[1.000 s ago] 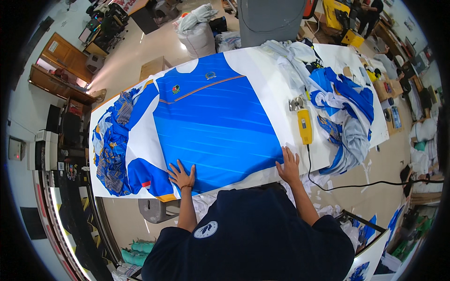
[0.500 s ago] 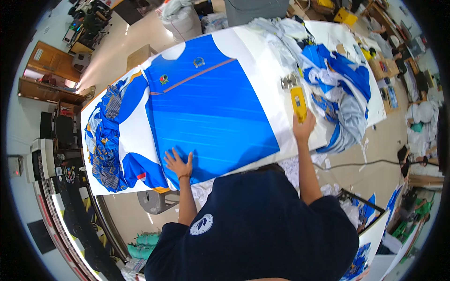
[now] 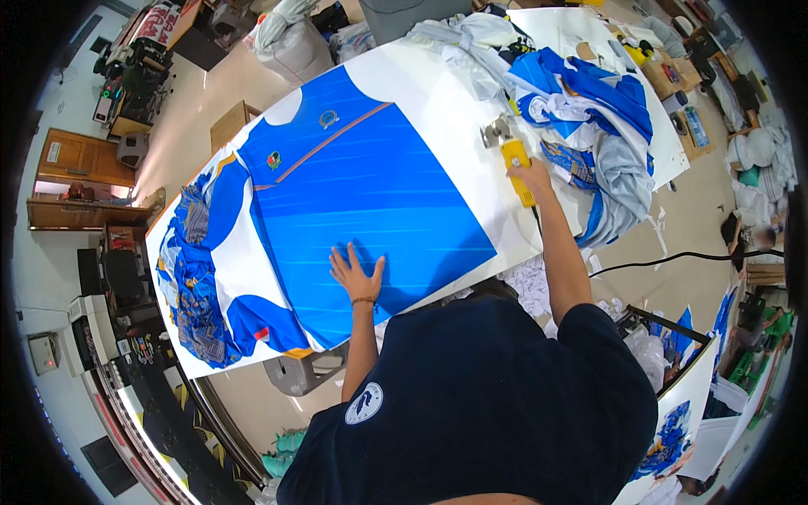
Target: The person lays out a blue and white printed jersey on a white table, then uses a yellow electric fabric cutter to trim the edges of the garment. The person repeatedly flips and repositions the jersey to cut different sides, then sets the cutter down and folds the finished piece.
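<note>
Wrapped round the body of the yellow cutter [image 3: 514,153], the right hand [image 3: 532,174] points its blade [image 3: 496,132] away over the white table [image 3: 671,162], beside crumpled cloth [image 3: 623,204]. From my remote seat I see the left hand [image 3: 359,280] spread flat, grasping nothing, on the blue fabric panel [image 3: 366,189]. I judge the cutter stiff and rather heavy, best taken by its body, clear of the blade; the panel looks light, soft and perhaps slippery, best gripped at an edge. Beyond the table, a white sack [image 3: 295,61] carries pale material on top; I can't tell what lies deeper. Small items I can't identify sit in a brown box [image 3: 687,77] at right
</note>
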`<state>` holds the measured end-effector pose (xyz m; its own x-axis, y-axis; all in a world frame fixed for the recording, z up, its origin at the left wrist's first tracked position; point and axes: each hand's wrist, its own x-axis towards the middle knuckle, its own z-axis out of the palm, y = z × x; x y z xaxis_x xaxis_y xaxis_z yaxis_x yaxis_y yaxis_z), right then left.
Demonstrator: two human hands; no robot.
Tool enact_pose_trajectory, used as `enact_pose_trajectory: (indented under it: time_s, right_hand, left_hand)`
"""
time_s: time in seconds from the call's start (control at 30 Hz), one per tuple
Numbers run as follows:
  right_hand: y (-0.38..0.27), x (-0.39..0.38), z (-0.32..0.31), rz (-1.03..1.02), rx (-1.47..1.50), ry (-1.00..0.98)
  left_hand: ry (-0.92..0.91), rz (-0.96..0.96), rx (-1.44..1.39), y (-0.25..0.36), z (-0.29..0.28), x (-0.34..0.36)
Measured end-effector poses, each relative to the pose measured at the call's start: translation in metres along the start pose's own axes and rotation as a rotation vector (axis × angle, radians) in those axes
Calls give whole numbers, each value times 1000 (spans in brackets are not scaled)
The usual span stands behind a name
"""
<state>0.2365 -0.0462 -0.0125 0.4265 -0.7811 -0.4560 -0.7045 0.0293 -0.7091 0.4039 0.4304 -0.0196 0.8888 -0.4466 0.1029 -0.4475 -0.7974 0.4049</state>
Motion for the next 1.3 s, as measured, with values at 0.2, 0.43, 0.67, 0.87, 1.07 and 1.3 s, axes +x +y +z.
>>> enact_pose_trajectory:
  time_s: [0.2,0.43,0.67,0.87,1.07,1.3]
  right_hand:
    - [6,-129,-9,52,735,-346]
    - [78,-209,4,4,382,-84]
    - [118,-237,18,40,216,58]
    - [105,-256,21,107,179,75]
    - [114,-265,24,156,262,47]
    - [103,-289,20,125,298,84]
  left_hand:
    - [85,-254,97,-73,3,0]
    - [129,-219,228,-97,-5,-16]
    - [50,-224,282,-95,-13,-24]
    - [69,-202,305,-100,-16,-30]
    - [75,-225,284,-102,-23,-36]
    - [82,-250,242,-126,-29,-24]
